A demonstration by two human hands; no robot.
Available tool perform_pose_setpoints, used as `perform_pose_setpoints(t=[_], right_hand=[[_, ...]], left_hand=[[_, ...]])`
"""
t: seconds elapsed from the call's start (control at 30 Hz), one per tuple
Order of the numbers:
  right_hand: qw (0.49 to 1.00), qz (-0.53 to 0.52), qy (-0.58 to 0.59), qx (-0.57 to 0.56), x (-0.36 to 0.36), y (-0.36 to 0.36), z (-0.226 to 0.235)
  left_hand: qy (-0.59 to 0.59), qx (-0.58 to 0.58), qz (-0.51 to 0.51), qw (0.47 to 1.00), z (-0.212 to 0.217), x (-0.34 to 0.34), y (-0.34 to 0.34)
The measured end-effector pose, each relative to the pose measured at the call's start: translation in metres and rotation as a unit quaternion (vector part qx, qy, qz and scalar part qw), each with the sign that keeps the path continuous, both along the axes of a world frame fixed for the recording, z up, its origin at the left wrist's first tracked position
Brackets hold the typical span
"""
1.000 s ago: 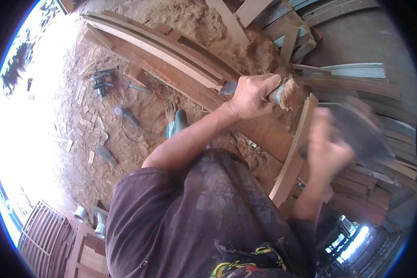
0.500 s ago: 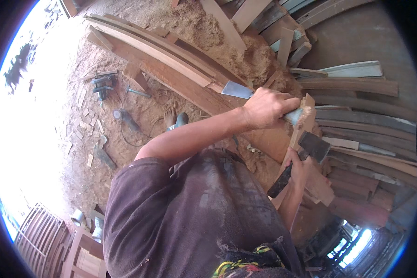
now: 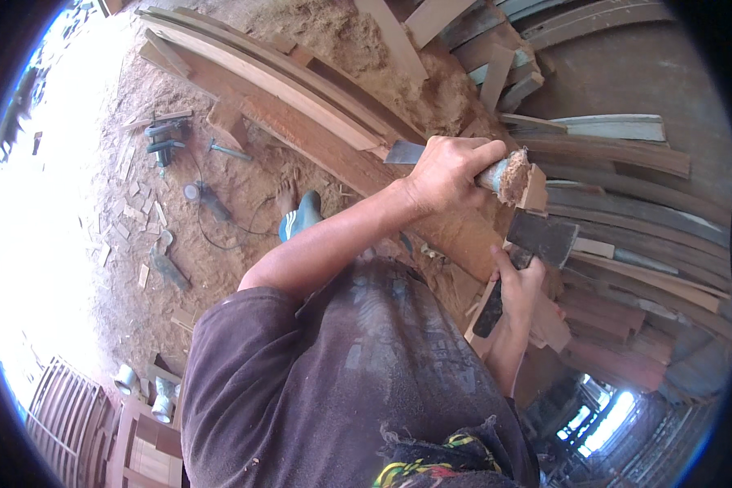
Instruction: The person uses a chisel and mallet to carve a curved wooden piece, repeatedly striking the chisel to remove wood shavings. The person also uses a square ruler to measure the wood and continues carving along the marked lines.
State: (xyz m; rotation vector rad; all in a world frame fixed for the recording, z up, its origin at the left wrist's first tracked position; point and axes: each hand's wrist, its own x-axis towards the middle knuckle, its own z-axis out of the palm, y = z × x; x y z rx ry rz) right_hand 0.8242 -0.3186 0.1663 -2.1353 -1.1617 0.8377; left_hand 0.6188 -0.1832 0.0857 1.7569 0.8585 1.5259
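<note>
My left hand (image 3: 454, 169) is closed around the handle of a broad chisel. The chisel's flat grey blade (image 3: 404, 153) juts out on the left, over the near side of a long wooden beam (image 3: 317, 154). On the right, the frayed, mushroomed butt of its handle (image 3: 512, 175) sticks out past my fist. My right hand (image 3: 519, 281), lower and to the right, grips a hatchet-like striking tool by its black handle (image 3: 490, 311). Its broad dark head (image 3: 543, 237) is below the chisel's butt, apart from it. A pale wood end (image 3: 533, 191) shows close beside the butt.
Curved planks (image 3: 626, 154) are stacked along the right. Sawdust covers the ground. At left lie a power tool (image 3: 164, 142), a corded grinder (image 3: 207, 199), a hammer (image 3: 230, 150) and wood scraps (image 3: 142, 207). A slatted wooden frame (image 3: 65, 411) stands at the lower left.
The chisel's handle end has swung up and left with my left hand, its blade staying near the beam. My right hand and the striking tool have risen slightly. The view has shifted a little.
</note>
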Motion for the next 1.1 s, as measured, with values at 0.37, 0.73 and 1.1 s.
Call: perform_pose_setpoints(t=[0.37, 0.73, 1.1], right_hand=[[0.994, -0.005, -0.075, 0.083, -0.054, 0.036, 0.063], [0.877, 0.273, -0.386, 0.084, -0.103, 0.103, 0.082], [0.917, 0.247, -0.263, 0.168, -0.047, 0.088, 0.049]], left_hand=[[-0.116, -0.054, 0.041, 0.991, -0.006, -0.007, 0.019], [-0.129, -0.094, 0.012, 0.987, -0.011, -0.023, 0.019], [0.014, -0.037, -0.043, 0.998, -0.017, -0.003, 0.016]])
